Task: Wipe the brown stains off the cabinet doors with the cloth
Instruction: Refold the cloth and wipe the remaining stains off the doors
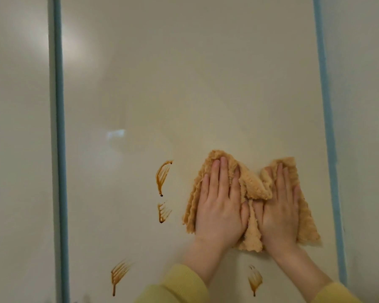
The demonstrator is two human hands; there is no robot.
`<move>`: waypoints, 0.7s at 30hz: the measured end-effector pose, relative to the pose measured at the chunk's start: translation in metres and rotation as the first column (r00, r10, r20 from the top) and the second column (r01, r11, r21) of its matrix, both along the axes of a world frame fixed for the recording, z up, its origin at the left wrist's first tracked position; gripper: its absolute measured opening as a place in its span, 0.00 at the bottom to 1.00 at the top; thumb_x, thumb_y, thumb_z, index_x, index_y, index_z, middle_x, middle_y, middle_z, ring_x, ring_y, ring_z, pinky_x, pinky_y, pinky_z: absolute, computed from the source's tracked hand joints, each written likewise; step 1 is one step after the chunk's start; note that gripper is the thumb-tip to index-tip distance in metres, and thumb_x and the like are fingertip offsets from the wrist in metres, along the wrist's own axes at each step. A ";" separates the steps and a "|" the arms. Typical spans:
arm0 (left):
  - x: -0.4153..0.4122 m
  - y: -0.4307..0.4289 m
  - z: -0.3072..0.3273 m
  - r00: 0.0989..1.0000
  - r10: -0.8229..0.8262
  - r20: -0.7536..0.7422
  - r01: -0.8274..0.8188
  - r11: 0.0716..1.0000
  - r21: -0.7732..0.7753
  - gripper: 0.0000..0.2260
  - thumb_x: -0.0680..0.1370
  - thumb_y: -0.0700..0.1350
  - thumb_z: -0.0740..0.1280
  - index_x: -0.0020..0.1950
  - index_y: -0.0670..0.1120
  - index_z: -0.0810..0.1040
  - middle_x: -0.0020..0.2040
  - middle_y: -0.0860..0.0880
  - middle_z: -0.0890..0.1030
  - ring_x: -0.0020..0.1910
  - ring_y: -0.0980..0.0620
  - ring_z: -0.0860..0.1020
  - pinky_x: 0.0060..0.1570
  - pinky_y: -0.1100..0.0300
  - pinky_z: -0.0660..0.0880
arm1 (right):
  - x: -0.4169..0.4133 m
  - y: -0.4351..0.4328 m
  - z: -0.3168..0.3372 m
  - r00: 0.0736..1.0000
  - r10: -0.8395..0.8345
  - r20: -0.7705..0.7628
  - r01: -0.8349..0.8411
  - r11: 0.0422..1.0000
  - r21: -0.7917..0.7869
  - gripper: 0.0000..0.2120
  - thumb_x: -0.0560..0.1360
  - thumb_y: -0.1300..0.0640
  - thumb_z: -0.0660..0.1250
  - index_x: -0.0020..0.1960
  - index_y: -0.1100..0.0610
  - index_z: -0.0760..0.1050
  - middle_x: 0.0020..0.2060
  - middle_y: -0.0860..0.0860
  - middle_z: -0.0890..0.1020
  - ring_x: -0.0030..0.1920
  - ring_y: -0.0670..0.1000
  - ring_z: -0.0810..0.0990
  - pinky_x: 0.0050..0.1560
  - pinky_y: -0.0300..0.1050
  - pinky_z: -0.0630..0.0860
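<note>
Here both hands [252, 206] press the bunched cloth [255, 184] flat.

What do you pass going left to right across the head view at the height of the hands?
Left blue strip → upper brown stain → left hand flat on the cloth → right hand flat on the same cloth → right blue strip.
</note>
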State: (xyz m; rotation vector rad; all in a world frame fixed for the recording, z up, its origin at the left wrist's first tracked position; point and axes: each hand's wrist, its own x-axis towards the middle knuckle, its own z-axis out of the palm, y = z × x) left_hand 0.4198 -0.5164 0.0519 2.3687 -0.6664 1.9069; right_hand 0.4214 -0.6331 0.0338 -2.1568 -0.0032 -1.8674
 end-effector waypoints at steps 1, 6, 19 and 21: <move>-0.001 0.003 -0.008 1.000 0.004 -0.005 -0.004 1.000 0.019 0.26 0.77 0.54 0.51 0.72 0.42 0.59 0.73 0.40 0.56 0.73 0.44 0.54 0.71 0.51 0.47 | 0.000 0.002 -0.012 1.000 0.003 -0.010 -0.003 1.000 0.011 0.29 0.79 0.41 0.38 0.73 0.57 0.52 0.71 0.54 0.58 0.75 0.47 0.45 0.71 0.46 0.42; -0.005 0.014 -0.012 0.998 0.031 -0.057 -0.025 0.995 0.101 0.27 0.79 0.55 0.42 0.71 0.42 0.59 0.72 0.40 0.55 0.73 0.44 0.54 0.71 0.49 0.46 | -0.002 0.010 -0.029 0.998 0.005 -0.065 -0.003 0.999 0.033 0.28 0.80 0.44 0.37 0.72 0.59 0.54 0.70 0.58 0.63 0.74 0.43 0.42 0.72 0.45 0.40; 0.001 0.105 0.128 0.986 0.111 0.124 -0.111 0.994 -0.004 0.30 0.75 0.56 0.49 0.73 0.40 0.58 0.74 0.37 0.57 0.73 0.42 0.54 0.70 0.50 0.44 | -0.004 0.067 0.150 1.000 0.007 0.027 0.000 0.974 -0.226 0.41 0.69 0.35 0.47 0.74 0.58 0.53 0.74 0.60 0.56 0.74 0.56 0.52 0.71 0.50 0.41; 0.000 0.131 0.155 0.986 0.130 0.100 -0.118 0.987 -0.113 0.32 0.75 0.58 0.45 0.74 0.40 0.53 0.75 0.37 0.51 0.74 0.43 0.48 0.70 0.51 0.40 | -0.006 0.090 0.195 0.999 0.041 -0.027 -0.046 0.971 -0.235 0.43 0.69 0.31 0.45 0.75 0.55 0.45 0.75 0.57 0.48 0.75 0.53 0.44 0.72 0.50 0.38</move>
